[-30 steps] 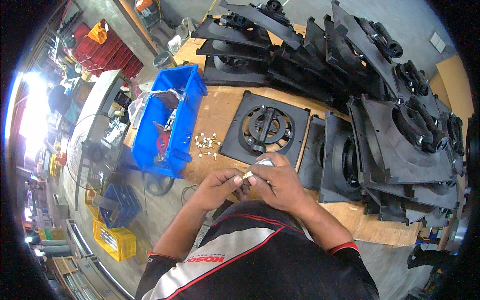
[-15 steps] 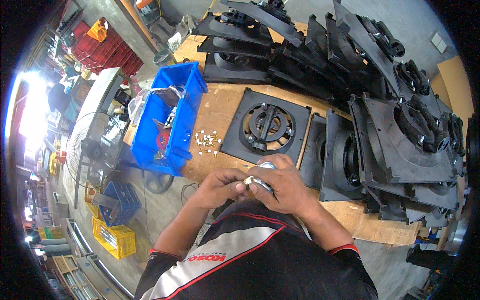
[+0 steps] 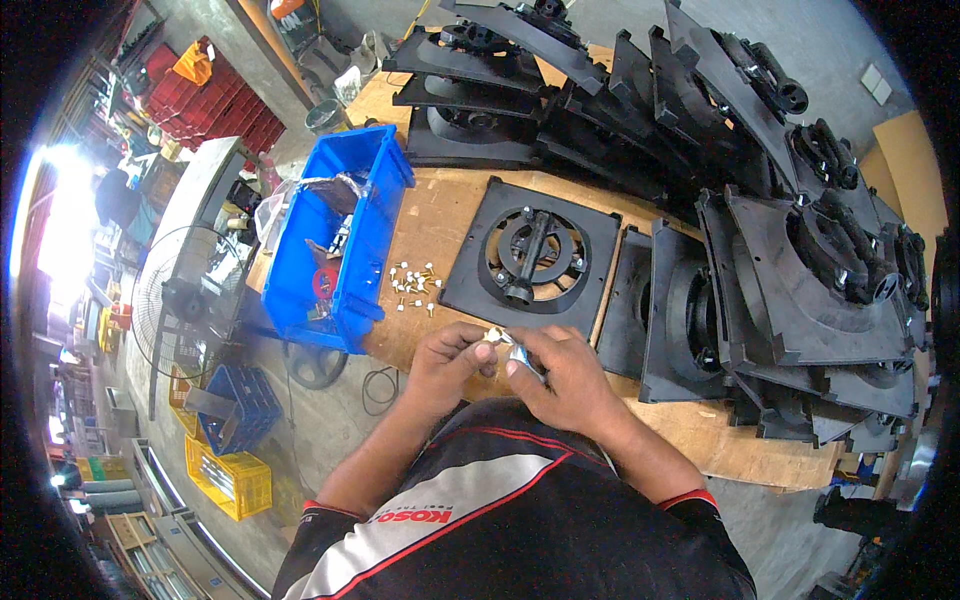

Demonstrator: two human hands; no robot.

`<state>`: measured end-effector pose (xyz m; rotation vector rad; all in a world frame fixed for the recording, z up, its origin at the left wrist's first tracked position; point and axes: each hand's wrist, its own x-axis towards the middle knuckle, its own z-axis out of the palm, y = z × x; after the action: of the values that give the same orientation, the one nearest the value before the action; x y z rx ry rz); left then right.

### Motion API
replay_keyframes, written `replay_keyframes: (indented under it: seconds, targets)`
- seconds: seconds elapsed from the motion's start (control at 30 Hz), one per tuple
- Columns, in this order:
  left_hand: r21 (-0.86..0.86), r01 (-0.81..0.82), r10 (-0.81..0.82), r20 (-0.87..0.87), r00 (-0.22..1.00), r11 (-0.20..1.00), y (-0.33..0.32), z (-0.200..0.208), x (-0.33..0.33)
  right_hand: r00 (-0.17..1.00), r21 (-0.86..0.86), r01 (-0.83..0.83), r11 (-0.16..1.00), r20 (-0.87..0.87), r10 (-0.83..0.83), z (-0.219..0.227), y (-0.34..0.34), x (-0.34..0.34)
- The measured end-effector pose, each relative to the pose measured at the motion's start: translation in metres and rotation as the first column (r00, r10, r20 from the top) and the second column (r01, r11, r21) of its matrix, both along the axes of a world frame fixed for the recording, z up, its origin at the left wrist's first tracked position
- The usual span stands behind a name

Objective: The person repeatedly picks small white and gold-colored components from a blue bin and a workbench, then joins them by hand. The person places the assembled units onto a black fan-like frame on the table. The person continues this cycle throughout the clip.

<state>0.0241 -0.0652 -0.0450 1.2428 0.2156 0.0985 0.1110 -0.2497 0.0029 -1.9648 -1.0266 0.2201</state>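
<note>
**Hands pulled in close, small part being fiddled with at the bench edge**

While the bench itself looks the same as a second ago, the hands have drifted: they were up near the square black fan frame (image 3: pixel 530 262) and now sit lower, right at the near edge of the wooden bench (image 3: pixel 440 215), almost against the person's shirt.

Left hand (image 3: pixel 447 362) is curled mostly closed, thumb and fingertips pinching a tiny pale plug (image 3: pixel 492 337). Right hand (image 3: pixel 566 372) is also curled tight, wrapped around a small shiny metal piece (image 3: pixel 524 358), only a bit of it peeking out between the fingers. The two hands touch, and plug and metal piece are pressed right together, so my guess is the plug is being pushed or twisted onto the metal bit. Can't tell whether it's seated yet, too small and half hidden.

More of those pale plugs (image 3: pixel 413 287) lie scattered on the wood, between the blue bin (image 3: pixel 372 240) on the left and the fan frame. Nobody's touching the frame; it lies flat, just beyond the hands. Behind it and to the right, stacks of black frames (image 3: pixel 790 270) lean on each other.

So the change is really just the work moving closer in for finer fingering, nothing new picked off the bench.
</note>
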Motion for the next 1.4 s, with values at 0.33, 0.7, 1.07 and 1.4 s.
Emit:
replay_keyframes:
  seconds: [0.33,0.7,1.07,1.4]
  targets:
    - [0.783,-0.233,0.181,0.156,0.971,0.577,-0.019,0.019,0.001,0.966,0.045,0.075,0.996,-0.249,-0.062,-0.007,0.009,0.008]
    - [0.019,0.281,-0.267,-0.262,0.927,0.959,0.011,0.028,0.003,0.996,0.048,-0.09,0.995,-0.006,0.091,-0.007,-0.001,0.014]
    - [-0.106,0.232,-0.238,-0.044,0.97,0.967,0.005,0.02,0.002,0.998,0.073,-0.016,0.997,0.06,0.011,-0.002,-0.001,0.003]
    - [0.028,-0.006,0.006,-0.02,1.0,1.0,-0.004,0.011,0.005,0.992,0.046,0.023,0.999,-0.124,-0.017,0.0,0.001,-0.002]
